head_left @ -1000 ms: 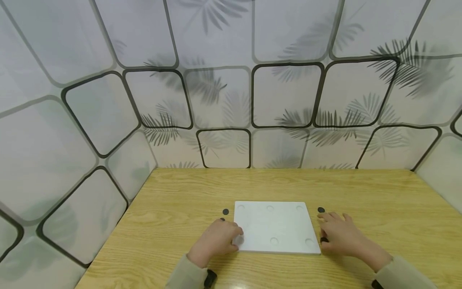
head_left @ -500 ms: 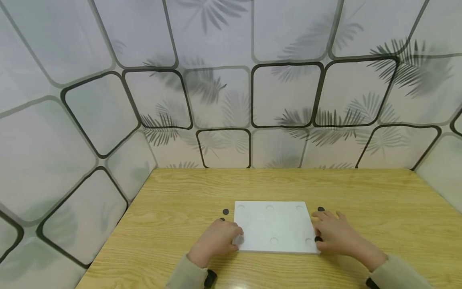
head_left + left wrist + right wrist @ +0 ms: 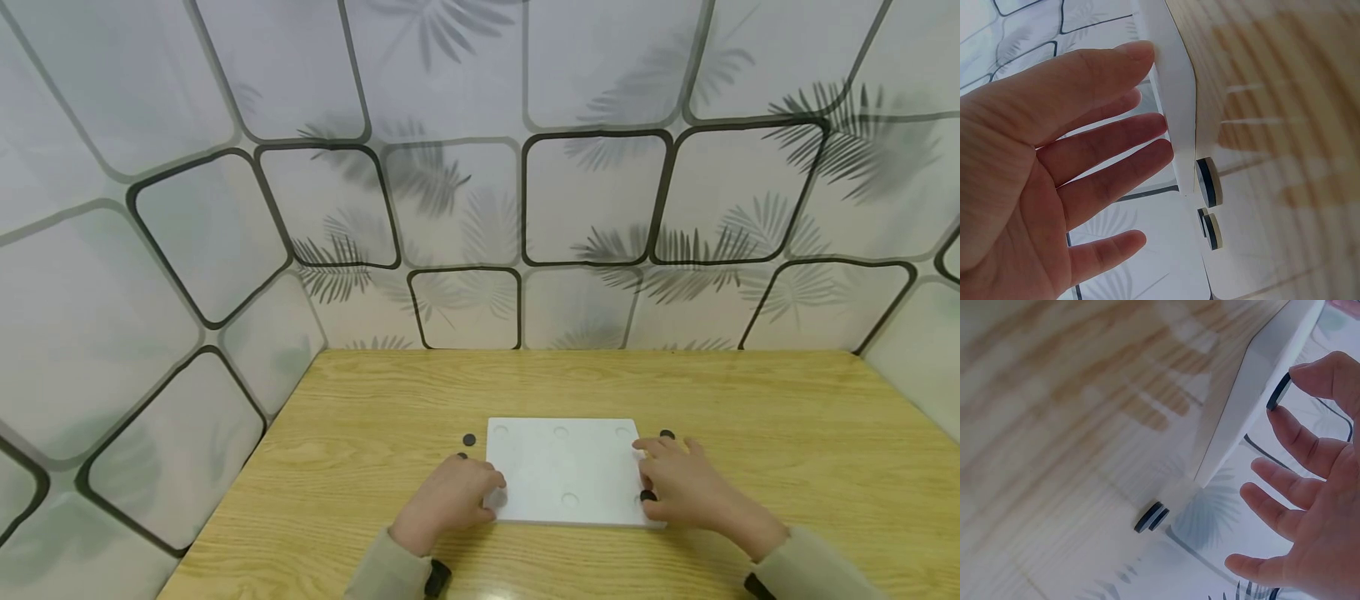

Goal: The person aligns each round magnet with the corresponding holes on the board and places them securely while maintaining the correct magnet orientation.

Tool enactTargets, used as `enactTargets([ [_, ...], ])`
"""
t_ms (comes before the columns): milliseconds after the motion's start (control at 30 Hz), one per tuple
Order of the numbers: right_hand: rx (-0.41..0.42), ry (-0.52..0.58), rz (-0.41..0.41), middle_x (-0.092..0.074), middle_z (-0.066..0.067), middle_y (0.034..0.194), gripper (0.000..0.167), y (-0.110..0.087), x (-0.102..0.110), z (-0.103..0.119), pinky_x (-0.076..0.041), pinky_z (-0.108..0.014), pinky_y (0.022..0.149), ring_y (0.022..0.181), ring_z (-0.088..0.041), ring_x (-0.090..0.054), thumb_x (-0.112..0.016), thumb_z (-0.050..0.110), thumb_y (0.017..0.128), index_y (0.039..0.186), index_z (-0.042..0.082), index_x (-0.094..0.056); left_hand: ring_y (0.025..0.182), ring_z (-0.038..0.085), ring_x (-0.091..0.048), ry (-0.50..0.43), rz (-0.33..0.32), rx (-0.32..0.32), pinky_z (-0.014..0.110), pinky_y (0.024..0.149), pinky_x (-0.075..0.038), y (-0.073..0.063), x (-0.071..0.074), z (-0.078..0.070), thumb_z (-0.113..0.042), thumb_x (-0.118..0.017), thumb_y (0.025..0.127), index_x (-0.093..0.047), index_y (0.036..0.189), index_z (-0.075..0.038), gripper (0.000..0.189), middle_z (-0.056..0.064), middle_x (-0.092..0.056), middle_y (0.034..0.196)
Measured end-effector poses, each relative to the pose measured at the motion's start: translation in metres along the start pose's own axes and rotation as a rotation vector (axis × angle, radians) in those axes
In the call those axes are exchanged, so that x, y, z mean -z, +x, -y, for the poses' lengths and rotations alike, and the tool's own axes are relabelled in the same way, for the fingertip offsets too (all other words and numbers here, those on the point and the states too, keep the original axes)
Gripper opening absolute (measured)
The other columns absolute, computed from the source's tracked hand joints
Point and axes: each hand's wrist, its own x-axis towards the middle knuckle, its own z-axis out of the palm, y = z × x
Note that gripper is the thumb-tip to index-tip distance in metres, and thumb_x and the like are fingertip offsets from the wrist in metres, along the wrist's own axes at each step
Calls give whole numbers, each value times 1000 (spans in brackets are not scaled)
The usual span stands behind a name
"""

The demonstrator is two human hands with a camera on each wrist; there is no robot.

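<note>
A white board point(image 3: 573, 467) with several shallow round recesses lies on the table. My right hand point(image 3: 686, 487) is over its right edge and pinches a black disc point(image 3: 648, 496) between thumb and index finger. In the right wrist view that disc point(image 3: 1279, 392) stands tilted just above the board, the other fingers spread loosely. My left hand point(image 3: 456, 496) rests at the board's left edge. Its fingers look relaxed and hold nothing in the left wrist view, where the thumb meets the board's side point(image 3: 1179, 94).
Black discs lie left of the board, one farther back point(image 3: 468, 439) and one partly behind the left hand point(image 3: 462, 456). Beyond the right hand is another black disc point(image 3: 667, 433). The wooden table point(image 3: 360, 400) ends at a patterned curtain point(image 3: 465, 200).
My right hand has carried the black disc leftward, from beside the board to above its near right corner. The left hand and the board have stayed in place.
</note>
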Motion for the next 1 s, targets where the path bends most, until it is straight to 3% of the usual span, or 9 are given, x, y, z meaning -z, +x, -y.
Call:
enactTargets([
  [1000,36,5,-13,-53,-14,111,28,2,-1,9,-24,-68,79,104,-33,-45,-70,21,63,57,22,-43,59,0,-45,7,12,2,24,61,-42,0,2,-1,-31,-75,69,-67,89,-19,24,-11,-58,74],
])
